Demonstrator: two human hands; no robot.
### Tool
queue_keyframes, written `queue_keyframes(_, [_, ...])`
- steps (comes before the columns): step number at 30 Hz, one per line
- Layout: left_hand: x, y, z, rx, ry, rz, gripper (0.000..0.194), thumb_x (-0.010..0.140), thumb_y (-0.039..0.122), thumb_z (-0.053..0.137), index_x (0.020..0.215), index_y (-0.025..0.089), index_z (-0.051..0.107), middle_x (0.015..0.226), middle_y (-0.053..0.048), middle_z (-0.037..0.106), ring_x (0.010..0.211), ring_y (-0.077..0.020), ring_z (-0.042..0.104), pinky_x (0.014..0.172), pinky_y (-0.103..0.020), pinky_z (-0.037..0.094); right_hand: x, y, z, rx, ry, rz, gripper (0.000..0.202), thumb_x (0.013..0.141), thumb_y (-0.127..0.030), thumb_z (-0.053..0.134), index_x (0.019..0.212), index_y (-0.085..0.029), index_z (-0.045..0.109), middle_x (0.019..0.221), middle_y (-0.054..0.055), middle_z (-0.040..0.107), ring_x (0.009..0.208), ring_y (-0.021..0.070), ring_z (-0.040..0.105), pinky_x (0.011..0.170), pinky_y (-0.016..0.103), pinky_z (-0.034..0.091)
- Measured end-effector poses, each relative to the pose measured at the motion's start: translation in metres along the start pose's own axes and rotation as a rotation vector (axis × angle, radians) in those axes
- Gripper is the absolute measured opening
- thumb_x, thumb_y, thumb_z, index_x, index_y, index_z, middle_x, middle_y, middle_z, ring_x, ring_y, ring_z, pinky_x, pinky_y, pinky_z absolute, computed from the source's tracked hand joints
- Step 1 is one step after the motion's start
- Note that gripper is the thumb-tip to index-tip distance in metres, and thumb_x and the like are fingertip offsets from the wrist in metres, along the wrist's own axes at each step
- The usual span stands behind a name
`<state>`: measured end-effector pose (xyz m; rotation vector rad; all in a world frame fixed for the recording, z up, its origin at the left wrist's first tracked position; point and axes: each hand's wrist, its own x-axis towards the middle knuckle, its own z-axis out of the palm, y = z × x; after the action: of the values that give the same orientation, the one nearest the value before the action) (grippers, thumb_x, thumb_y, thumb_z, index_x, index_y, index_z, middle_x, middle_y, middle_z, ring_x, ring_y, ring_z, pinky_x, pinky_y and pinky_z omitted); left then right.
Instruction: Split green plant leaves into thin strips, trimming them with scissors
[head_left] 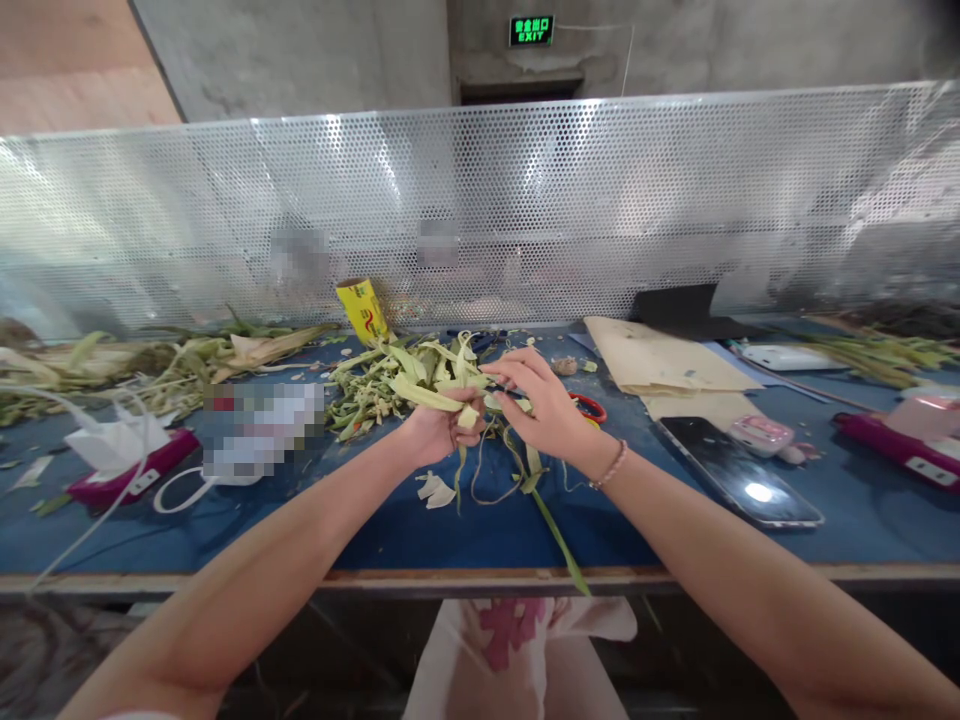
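Fingers of my left hand [448,423] are wrapped round a bundle of pale green leaves [427,380] above the blue table. My right hand [541,405], wearing a beaded bracelet [616,462], is just right of the bundle, with its fingers bent and apart near the leaf ends. Whether its fingertips touch a leaf is too small to tell. Below the hands lie a thin string [495,497], a white scrap [436,491] and a long green leaf strip [559,535] that reaches over the table edge. Behind the left hand is a heap of small green plant pieces [367,395].
Left are dried leaves [195,360], a power strip [135,470] and a blurred white packet [262,430]. A yellow tube [364,310] stands behind. Red-handled scissors [589,408], a phone [739,470] and paper [667,360] lie right. A perforated metal screen [525,210] runs along the back.
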<state>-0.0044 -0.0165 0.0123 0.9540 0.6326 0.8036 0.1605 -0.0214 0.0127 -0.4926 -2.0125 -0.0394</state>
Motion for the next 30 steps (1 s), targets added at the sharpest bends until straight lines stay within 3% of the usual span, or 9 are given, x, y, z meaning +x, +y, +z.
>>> queue_keyframes(3, [-0.002, 0.0, 0.0, 0.028, -0.079, -0.064, 0.022, 0.075, 0.02, 0.043, 0.055, 0.012, 0.044, 0.048, 0.004, 0.025, 0.038, -0.0033, 0.023, 0.037, -0.016, 0.02, 0.0, 0.002, 0.0, 0.007, -0.019, 0.028, 0.034, 0.076, -0.009, 0.047, 0.108, -0.02, 0.047, 0.1, 0.009, 0.045, 0.096, 0.0189, 0.047, 0.081, 0.039, 0.046])
queue_keyframes(6, [-0.003, -0.001, -0.001, 0.003, -0.086, -0.083, 0.016, 0.07, 0.021, 0.044, 0.056, 0.013, 0.042, 0.048, 0.004, 0.024, 0.038, -0.004, 0.023, 0.038, -0.016, 0.019, -0.001, 0.001, 0.0, 0.057, -0.054, -0.101, 0.033, 0.073, -0.007, 0.047, 0.104, -0.02, 0.049, 0.1, 0.009, 0.046, 0.095, 0.0181, 0.047, 0.083, 0.04, 0.045])
queue_keyframes(10, [-0.004, -0.001, 0.0, -0.068, -0.057, 0.051, 0.008, 0.057, 0.017, 0.046, 0.065, 0.014, 0.047, 0.048, 0.003, 0.034, 0.038, -0.0048, 0.026, 0.04, -0.019, 0.022, -0.001, 0.0, 0.002, 0.098, -0.054, -0.221, 0.021, 0.076, -0.01, 0.05, 0.094, -0.02, 0.053, 0.094, 0.007, 0.051, 0.089, 0.0164, 0.051, 0.079, 0.037, 0.047])
queue_keyframes(14, [-0.003, -0.004, 0.006, 0.012, -0.009, 0.276, 0.023, 0.05, 0.008, 0.053, 0.07, 0.016, 0.047, 0.057, 0.003, 0.045, 0.045, -0.0051, 0.037, 0.047, -0.021, 0.03, 0.0, 0.002, 0.007, 0.056, 0.067, -0.133, 0.014, 0.082, -0.011, 0.045, 0.085, -0.019, 0.056, 0.082, 0.005, 0.055, 0.079, 0.0129, 0.053, 0.07, 0.029, 0.048])
queue_keyframes(17, [0.003, -0.008, 0.009, 0.26, 0.232, 0.447, 0.027, 0.055, 0.01, 0.063, 0.075, 0.016, 0.047, 0.069, 0.004, 0.051, 0.051, -0.0038, 0.043, 0.05, -0.02, 0.033, 0.001, 0.004, 0.009, -0.034, 0.159, -0.035, 0.012, 0.082, -0.013, 0.046, 0.077, -0.018, 0.056, 0.076, 0.004, 0.055, 0.072, 0.012, 0.053, 0.066, 0.028, 0.048])
queue_keyframes(20, [0.006, -0.012, 0.007, 0.496, 0.387, 0.541, 0.023, 0.063, 0.019, 0.064, 0.072, 0.017, 0.044, 0.063, 0.005, 0.05, 0.053, -0.0055, 0.047, 0.055, -0.022, 0.037, 0.001, 0.004, 0.008, -0.077, 0.193, 0.059, 0.013, 0.081, -0.015, 0.047, 0.072, -0.019, 0.055, 0.073, 0.003, 0.055, 0.07, 0.0118, 0.053, 0.065, 0.028, 0.048])
queue_keyframes(26, [0.001, -0.014, 0.009, 0.651, 0.333, 0.624, 0.013, 0.073, 0.017, 0.053, 0.072, 0.019, 0.041, 0.054, 0.006, 0.049, 0.053, -0.0079, 0.05, 0.057, -0.022, 0.039, -0.004, 0.003, 0.011, 0.0, 0.091, 0.118, 0.001, 0.08, -0.019, 0.05, 0.081, -0.019, 0.049, 0.074, 0.002, 0.054, 0.069, 0.0128, 0.054, 0.065, 0.029, 0.049])
queue_keyframes(30, [0.0, -0.013, 0.013, 0.591, 0.35, 0.663, 0.013, 0.071, 0.013, 0.053, 0.071, 0.019, 0.041, 0.055, 0.007, 0.045, 0.051, -0.0062, 0.046, 0.053, -0.02, 0.035, -0.008, 0.001, 0.016, 0.186, 0.052, 0.157, 0.034, 0.075, -0.022, 0.057, 0.103, -0.019, 0.038, 0.081, 0.003, 0.053, 0.073, 0.0132, 0.057, 0.07, 0.031, 0.051])
